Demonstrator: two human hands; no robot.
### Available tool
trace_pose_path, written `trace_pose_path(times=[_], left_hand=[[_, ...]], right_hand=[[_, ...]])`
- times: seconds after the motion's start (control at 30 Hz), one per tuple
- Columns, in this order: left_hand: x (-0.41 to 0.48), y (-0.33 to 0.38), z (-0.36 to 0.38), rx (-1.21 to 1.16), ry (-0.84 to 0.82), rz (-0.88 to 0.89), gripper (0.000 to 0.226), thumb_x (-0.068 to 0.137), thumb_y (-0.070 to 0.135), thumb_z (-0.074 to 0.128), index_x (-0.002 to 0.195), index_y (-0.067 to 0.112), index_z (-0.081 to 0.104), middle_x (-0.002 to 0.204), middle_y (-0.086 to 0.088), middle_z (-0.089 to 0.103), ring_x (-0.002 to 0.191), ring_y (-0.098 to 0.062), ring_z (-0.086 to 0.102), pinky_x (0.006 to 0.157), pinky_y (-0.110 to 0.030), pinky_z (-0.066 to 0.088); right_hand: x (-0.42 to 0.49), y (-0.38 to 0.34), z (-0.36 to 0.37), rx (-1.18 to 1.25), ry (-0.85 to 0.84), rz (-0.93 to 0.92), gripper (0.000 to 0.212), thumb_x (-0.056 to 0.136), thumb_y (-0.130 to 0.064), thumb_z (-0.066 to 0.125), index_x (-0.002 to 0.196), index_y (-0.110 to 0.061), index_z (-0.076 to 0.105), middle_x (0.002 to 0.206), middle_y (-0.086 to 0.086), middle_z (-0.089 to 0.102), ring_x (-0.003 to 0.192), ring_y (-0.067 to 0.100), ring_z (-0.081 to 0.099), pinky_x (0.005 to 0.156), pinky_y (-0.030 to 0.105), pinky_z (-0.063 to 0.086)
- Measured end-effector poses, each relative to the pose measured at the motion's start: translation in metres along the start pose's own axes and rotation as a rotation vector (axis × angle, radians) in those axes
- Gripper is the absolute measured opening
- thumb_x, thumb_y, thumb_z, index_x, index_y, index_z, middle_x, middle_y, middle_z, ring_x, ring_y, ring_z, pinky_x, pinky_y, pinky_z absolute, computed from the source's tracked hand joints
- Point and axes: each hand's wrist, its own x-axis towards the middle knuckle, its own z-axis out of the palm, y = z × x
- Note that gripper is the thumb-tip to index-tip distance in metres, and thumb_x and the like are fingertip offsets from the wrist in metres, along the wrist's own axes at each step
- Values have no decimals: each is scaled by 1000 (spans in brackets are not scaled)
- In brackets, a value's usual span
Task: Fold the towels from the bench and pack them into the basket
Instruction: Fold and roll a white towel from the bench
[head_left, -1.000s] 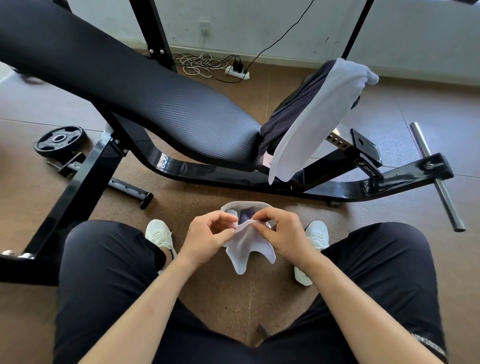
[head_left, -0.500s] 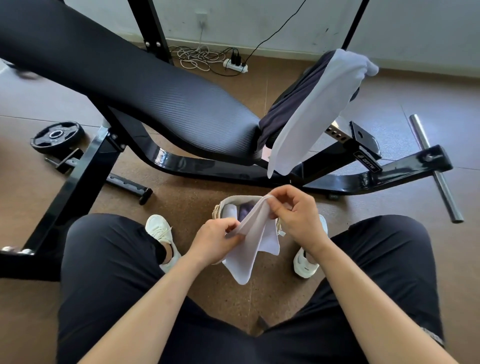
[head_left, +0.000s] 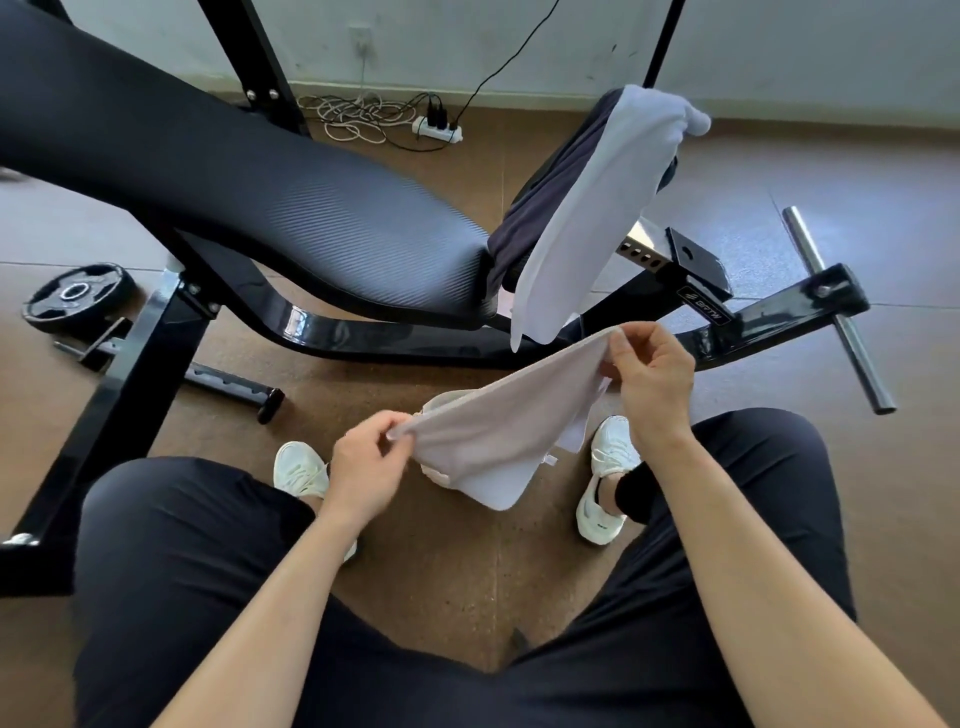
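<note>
A black weight plate (head_left: 75, 296) lies on the brown floor (head_left: 441, 571) at the left. A white power strip (head_left: 439, 130) with tangled cables (head_left: 353, 117) sits top centre. My white shoes, left (head_left: 298, 467) and right (head_left: 605, 483), stand at lower centre.

— Where does the camera sit?
— On the person's head, facing forward and steeply down past the thighs (head_left: 182, 545) to the floor (head_left: 441, 582).
— How close?
— Very: the left hand (head_left: 371, 467) and right hand (head_left: 652, 379) sit mid-frame, the bench (head_left: 260, 182) just beyond, the wall (head_left: 779, 47) along the top. Wide lens; it is the only view.
</note>
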Motion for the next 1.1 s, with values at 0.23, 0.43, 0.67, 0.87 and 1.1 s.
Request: trace_pose_path(times=[0.23,0.43,0.67,0.87,1.1], left_hand=[[3,17,-17,-409,215,-87,16,102,13,57,110,19,70,107,4,70,107,-17,65,92,-34,59],[2,17,-24,-326,283,20,17,101,16,60,114,17,71,104,6,70,103,-11,64,86,-23,52],[5,7,-26,-309,303,-134,14,99,21,65,110,17,72,103,1,71,101,-18,67,90,-42,60],[3,3,-25,-201,333,-146,16,98,30,66,105,16,72,93,-1,70,91,-20,67,83,-41,60],[3,9,-18,-299,303,-214,10,93,27,73,97,18,73,91,-2,72,93,-21,68,83,-35,57]], right_hand=[[12,26,-3,-113,-164,197,16,99,-6,62,87,-15,67,91,12,67,88,24,67,76,34,62],[11,21,0,-83,-112,1,12,99,-9,62,94,-19,66,97,11,72,93,24,70,87,35,58],[14,40,-1,-284,-192,161,15,98,-13,65,86,-23,66,95,10,70,91,26,69,83,45,62],[10,40,1,-372,-104,134,12,96,-20,66,86,-27,66,91,1,69,93,22,67,88,43,58],[-4,28,18,-411,-93,110,4,86,-23,74,82,-21,75,81,-5,72,86,14,68,80,29,55]])
